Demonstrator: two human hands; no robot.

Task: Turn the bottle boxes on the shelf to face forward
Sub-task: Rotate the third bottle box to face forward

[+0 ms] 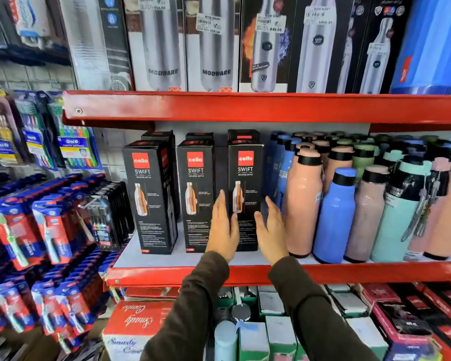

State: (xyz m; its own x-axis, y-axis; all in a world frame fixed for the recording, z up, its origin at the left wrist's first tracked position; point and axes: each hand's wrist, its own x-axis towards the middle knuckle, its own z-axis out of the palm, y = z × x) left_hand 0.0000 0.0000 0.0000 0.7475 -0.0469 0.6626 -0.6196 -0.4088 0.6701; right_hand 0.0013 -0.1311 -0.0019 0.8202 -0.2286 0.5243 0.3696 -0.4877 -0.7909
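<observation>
Three black bottle boxes with a red logo stand in a row on the middle shelf point(167, 259): the left box point(149, 196), the middle box point(195, 194) and the right box point(245, 183). All three show their printed fronts; the left one is angled slightly. More black boxes stand behind them. My left hand point(223, 227) is flat and open at the right box's left edge. My right hand point(270, 230) is open at that box's right side. Neither hand clasps the box; whether the fingers touch it I cannot tell.
Loose pink, blue and mint bottles point(333, 212) crowd the shelf right of the boxes. The upper shelf holds tall steel-bottle boxes point(214, 48). Toothbrush packs point(44, 220) hang at the left. Boxes and cartons point(138, 321) fill the shelf below.
</observation>
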